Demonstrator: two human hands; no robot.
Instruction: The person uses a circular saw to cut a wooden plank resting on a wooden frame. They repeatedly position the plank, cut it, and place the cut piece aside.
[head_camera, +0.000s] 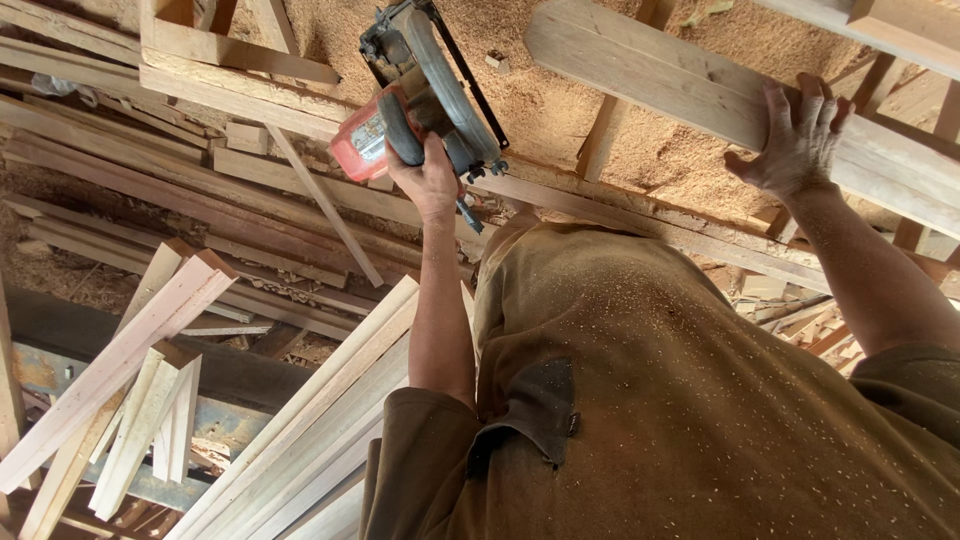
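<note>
We grip the handle of a circular saw (420, 90) in our left hand (430, 175), fingers closed around its dark grip, so that the red motor housing faces us and the guard and blade end point away toward the sawdust-covered floor (540, 110); carried this way, the blade stays off the wood. Our right hand (795, 135) lies open and flat on a long pale plank (700, 95), palm down and fingers spread, which looks to us like a way of steadying the plank where it rests slanting across other timbers. The saw hangs well apart from that plank, over a wooden frame (240, 70) and a run of darker boards (200, 190). Lower left, a heap of thin light slats (150, 380) leans at angles, some overlapping a grey metal beam (60, 340). Our brown shirt (680, 400), speckled with sawdust, fills the lower right and hides whatever lies below it. Between the saw and the plank, a short upright batten (605, 135) and loose offcuts crowd the path.
</note>
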